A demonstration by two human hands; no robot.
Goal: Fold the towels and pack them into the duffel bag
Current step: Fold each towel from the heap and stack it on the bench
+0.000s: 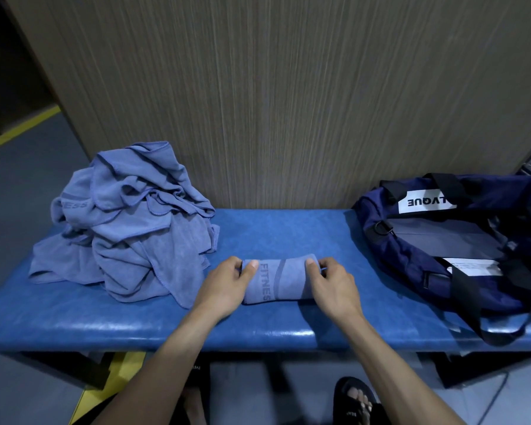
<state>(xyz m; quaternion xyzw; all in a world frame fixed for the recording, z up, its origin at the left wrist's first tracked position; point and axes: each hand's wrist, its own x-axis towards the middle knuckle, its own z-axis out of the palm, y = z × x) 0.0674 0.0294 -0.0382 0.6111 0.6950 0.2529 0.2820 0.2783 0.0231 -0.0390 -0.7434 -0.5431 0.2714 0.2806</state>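
From the head camera, a folded blue towel printed with "FITNESS" lies in the middle of a blue padded bench, close to its near edge. The left hand grips the towel's left end, thumb on top and fingers curled round the edge, while the right hand pinches the right end the same way, thumb pressed on the cloth and fingers tucked behind it. To the left on the bench sits a heap of unfolded towels of the same blue, piled loosely against a wood-grain panel, just beside the left hand but not touching it. At the right end of the bench rests a navy duffel bag, unzipped and gaping, with black straps and a white label, well apart from the folded towel. Below the bench edge a foot in a black sandal stands on the floor.
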